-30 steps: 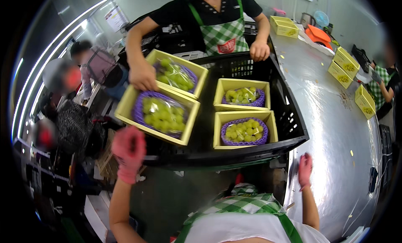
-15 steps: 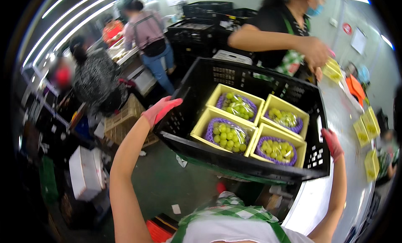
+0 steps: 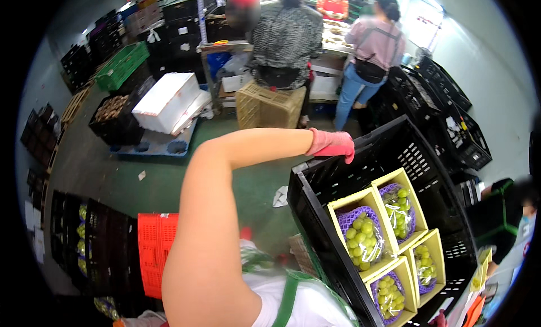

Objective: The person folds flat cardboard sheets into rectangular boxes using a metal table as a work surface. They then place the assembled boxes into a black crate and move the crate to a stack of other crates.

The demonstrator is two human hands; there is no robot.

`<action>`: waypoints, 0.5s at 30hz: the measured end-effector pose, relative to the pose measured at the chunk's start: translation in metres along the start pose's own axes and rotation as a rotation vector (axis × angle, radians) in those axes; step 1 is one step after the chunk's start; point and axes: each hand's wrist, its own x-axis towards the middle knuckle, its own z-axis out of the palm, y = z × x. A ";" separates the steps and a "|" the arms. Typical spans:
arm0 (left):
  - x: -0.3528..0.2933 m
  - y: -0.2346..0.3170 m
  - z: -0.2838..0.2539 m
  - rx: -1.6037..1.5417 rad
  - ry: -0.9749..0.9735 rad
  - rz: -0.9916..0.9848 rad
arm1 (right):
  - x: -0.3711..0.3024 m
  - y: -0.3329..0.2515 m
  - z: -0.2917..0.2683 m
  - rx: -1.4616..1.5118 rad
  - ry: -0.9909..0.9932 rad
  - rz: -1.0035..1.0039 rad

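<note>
A black plastic crate [image 3: 321, 242] is held up in front of me on the right, tilted in view. My left hand [image 3: 333, 145], in a pink glove, is closed over its far left rim. My right hand [image 3: 439, 319], also pink-gloved, shows only as a small patch at the crate's near right side; most of its fingers are hidden. Inside the crate sit several pale yellow boxes [image 3: 399, 249]. Each box holds a clear-wrapped bunch of green grapes [image 3: 363, 237] in purple foam netting [image 3: 350, 217].
Black crates [image 3: 445, 101] are stacked at the far right, near a co-worker in black [image 3: 496, 214]. More people work at a far table. A tan crate [image 3: 269, 107], a white foam box [image 3: 166, 101] on a blue pallet [image 3: 152, 146], and red crates [image 3: 158, 253] stand to the left.
My view has swung left, and the crate now appears turned and lower right. My left arm reaches across it, still gripping the rim. My right hand has nearly left the picture.
</note>
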 end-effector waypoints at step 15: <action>-0.455 -0.192 -0.042 0.002 0.759 -0.028 | -0.047 -0.260 0.388 -0.487 -0.529 -0.404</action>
